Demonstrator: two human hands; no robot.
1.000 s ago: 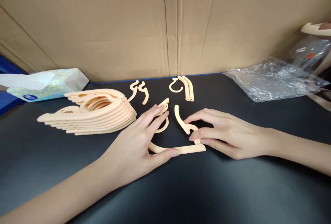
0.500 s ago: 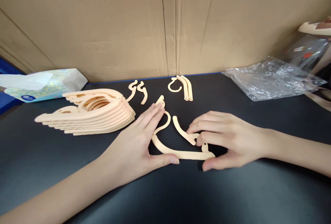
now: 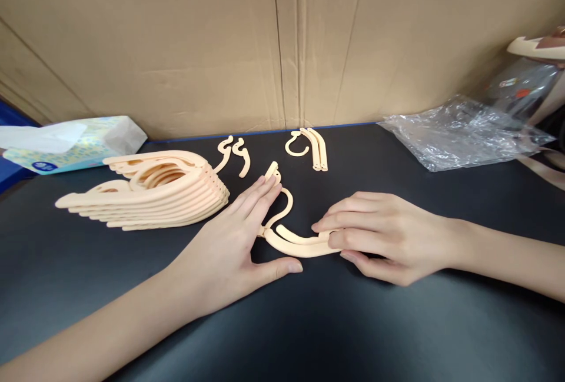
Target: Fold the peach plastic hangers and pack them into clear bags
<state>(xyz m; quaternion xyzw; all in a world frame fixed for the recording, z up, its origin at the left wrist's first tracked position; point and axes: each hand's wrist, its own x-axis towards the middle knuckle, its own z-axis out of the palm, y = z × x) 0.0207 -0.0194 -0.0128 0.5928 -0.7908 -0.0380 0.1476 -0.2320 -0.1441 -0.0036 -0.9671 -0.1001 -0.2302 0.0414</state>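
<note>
A peach plastic folding hanger point(image 3: 295, 241) lies on the black table point(image 3: 309, 323) between my hands, its arms folded close together and its hook curling up toward the back. My left hand point(image 3: 233, 246) lies flat with fingers stretched over the hook end and the thumb near the front of the hanger. My right hand point(image 3: 384, 235) pinches the right end of the hanger with thumb and fingers.
A stack of several folded hangers point(image 3: 154, 191) sits at the left. Loose hook pieces point(image 3: 233, 155) and another folded piece point(image 3: 311, 148) lie near the cardboard wall point(image 3: 282, 40). A tissue box point(image 3: 70, 143) is far left, a clear plastic bag point(image 3: 463, 132) at the right.
The hanger's right arm has swung down and folded against the lower arm. My right hand moved left and closed on the folded end. My left hand stayed nearly still.
</note>
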